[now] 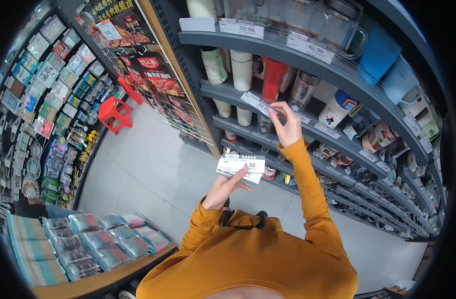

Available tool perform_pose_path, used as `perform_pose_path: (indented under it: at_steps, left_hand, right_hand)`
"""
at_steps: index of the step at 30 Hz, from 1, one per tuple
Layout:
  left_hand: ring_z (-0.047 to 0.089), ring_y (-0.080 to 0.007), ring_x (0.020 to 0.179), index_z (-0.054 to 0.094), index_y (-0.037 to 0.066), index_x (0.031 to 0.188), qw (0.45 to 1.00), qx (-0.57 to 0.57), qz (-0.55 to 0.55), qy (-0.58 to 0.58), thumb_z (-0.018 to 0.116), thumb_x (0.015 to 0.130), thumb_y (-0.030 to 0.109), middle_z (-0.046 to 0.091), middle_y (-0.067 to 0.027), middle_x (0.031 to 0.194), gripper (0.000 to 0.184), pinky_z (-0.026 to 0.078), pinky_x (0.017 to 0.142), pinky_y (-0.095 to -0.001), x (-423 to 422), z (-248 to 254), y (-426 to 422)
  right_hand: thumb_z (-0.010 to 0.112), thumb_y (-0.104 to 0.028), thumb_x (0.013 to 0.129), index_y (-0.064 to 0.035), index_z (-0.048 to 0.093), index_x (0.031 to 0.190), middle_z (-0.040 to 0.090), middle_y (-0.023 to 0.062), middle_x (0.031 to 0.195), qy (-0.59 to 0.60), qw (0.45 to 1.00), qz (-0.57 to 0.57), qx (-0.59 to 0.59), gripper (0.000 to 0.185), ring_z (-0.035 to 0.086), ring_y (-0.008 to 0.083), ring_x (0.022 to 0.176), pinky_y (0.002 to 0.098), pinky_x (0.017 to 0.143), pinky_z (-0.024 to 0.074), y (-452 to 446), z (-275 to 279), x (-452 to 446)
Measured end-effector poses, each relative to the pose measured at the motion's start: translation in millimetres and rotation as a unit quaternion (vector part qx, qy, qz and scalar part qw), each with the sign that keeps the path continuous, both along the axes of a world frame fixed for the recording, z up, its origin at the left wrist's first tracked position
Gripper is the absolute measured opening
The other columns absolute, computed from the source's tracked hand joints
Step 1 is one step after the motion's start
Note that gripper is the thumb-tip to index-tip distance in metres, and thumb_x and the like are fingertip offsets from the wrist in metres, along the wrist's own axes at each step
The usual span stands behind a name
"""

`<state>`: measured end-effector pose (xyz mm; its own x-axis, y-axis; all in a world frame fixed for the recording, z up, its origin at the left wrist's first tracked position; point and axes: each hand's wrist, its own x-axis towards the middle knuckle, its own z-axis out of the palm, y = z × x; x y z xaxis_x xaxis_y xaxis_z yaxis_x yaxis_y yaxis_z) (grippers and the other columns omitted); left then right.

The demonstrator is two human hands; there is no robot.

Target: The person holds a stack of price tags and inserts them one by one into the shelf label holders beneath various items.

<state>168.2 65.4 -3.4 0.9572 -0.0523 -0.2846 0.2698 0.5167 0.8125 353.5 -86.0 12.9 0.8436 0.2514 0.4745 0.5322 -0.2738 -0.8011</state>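
Observation:
My left hand (221, 191) is closed on a small stack of white price tags (233, 164), held in front of my body. The top tag reads 4.50, and my thumb presses on its face. Raised to the shelf, my right hand (288, 125) pinches the right end of another price tag (254, 102) at the shelf's front edge. How far that tag sits in its rail I cannot tell. Just behind it stand a red bottle (274, 79) and a white tumbler (242, 70).
Curved shelves of cups and bottles run down the right, with a glass jug (351, 40) above. Hanging food packets (160, 74) are left of them. A red stool (115, 114) stands on the tiled floor. Packaged goods (96, 239) lie on a low counter at lower left.

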Motion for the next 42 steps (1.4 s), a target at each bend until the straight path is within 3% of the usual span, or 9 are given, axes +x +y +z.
perform_pose_path:
  at_steps: [9,12,15,22,28,32,35,37,42]
  left_hand:
    - [0.063,-0.0165,0.092,0.054,-0.001,0.117,0.999,0.005,-0.021,-0.042,0.056,0.096,0.015,0.062,-0.009,0.11,0.027,0.054,0.062,-0.0316,34.1,4.7,106.9]
    - [0.063,-0.017,0.094,0.053,0.0,0.12,0.999,0.003,-0.028,-0.039,0.056,0.096,0.016,0.062,-0.0092,0.112,0.029,0.053,0.061,-0.0305,46.5,1.7,133.7]
    - [0.062,-0.0167,0.097,0.05,0.001,0.124,0.997,-0.003,-0.064,-0.037,0.056,0.096,0.016,0.061,-0.0085,0.114,0.032,0.053,0.061,-0.0301,62.5,2.7,149.0]
    - [0.061,-0.0163,0.098,0.049,0.003,0.124,0.995,-0.025,-0.086,-0.041,0.057,0.096,0.017,0.06,-0.008,0.117,0.032,0.052,0.064,-0.0306,77.3,-1.4,166.9]
    - [0.06,-0.0148,0.096,0.054,0.003,0.12,0.995,-0.027,-0.091,-0.043,0.057,0.096,0.017,0.061,-0.0072,0.114,0.028,0.052,0.064,-0.0304,82.4,-0.2,174.4]
    - [0.06,-0.0139,0.093,0.055,0.002,0.119,0.995,-0.023,-0.083,-0.056,0.057,0.096,0.017,0.062,-0.0062,0.109,0.027,0.053,0.063,-0.0302,84.2,-2.0,176.5]
    - [0.061,-0.014,0.09,0.056,0.002,0.117,0.994,-0.014,-0.081,-0.067,0.057,0.096,0.018,0.062,-0.006,0.106,0.027,0.052,0.063,-0.0298,86.0,2.5,178.4]
    - [0.062,-0.0142,0.087,0.057,0.001,0.116,0.994,-0.007,-0.086,-0.069,0.057,0.096,0.018,0.063,-0.0058,0.105,0.026,0.052,0.062,-0.0295,88.1,2.1,178.0]
    - [0.063,-0.0139,0.084,0.058,0.001,0.114,0.991,0.011,-0.115,-0.071,0.057,0.096,0.019,0.065,-0.0054,0.102,0.025,0.051,0.061,-0.0283,91.6,1.6,170.0]
  right_hand:
    - [0.057,-0.02,0.092,-0.0124,0.061,0.1,0.067,0.016,0.086,-0.095,0.978,-0.097,-0.161,0.012,0.064,0.037,0.081,0.0426,0.066,0.0503,94.0,-25.7,82.7]
    - [0.057,-0.017,0.092,-0.0094,0.061,0.106,0.068,0.0164,0.09,-0.03,0.985,-0.085,-0.145,0.016,0.067,0.0327,0.086,0.0381,0.073,0.0526,100.0,-38.6,89.9]
    - [0.058,-0.016,0.092,-0.0068,0.061,0.109,0.068,0.0146,0.094,0.025,0.999,-0.041,-0.024,0.019,0.069,0.0299,0.088,0.0354,0.077,0.0529,100.0,-41.3,85.3]
    - [0.057,-0.016,0.093,-0.0057,0.063,0.109,0.068,0.0144,0.1,0.027,0.994,-0.067,-0.086,0.02,0.068,0.0287,0.09,0.0343,0.081,0.0516,100.4,-33.4,76.6]
    - [0.06,-0.017,0.09,-0.0053,0.065,0.107,0.065,0.01,0.098,-0.038,0.962,-0.058,-0.264,0.021,0.062,0.0302,0.095,0.0363,0.084,0.0493,97.6,-31.2,74.9]
    - [0.061,-0.014,0.088,-0.0038,0.064,0.108,0.064,0.0093,0.099,-0.157,0.952,-0.14,-0.223,0.022,0.061,0.0298,0.096,0.0351,0.083,0.0489,111.9,-16.9,42.5]
    - [0.059,-0.013,0.091,-0.0015,0.062,0.111,0.065,0.0102,0.099,-0.063,0.986,-0.122,-0.09,0.023,0.064,0.0242,0.093,0.0325,0.083,0.0493,119.7,-9.8,-5.8]
    - [0.056,-0.013,0.094,0.0017,0.061,0.112,0.066,0.0112,0.099,0.145,0.987,-0.029,0.065,0.024,0.064,0.0177,0.09,0.03,0.083,0.0492,127.0,-12.9,-47.0]
    - [0.057,-0.01,0.094,0.001,0.058,0.12,0.064,0.008,0.102,0.2,0.964,-0.031,0.171,0.028,0.061,0.0129,0.09,0.0269,0.079,0.0495,136.3,-1.3,-86.7]
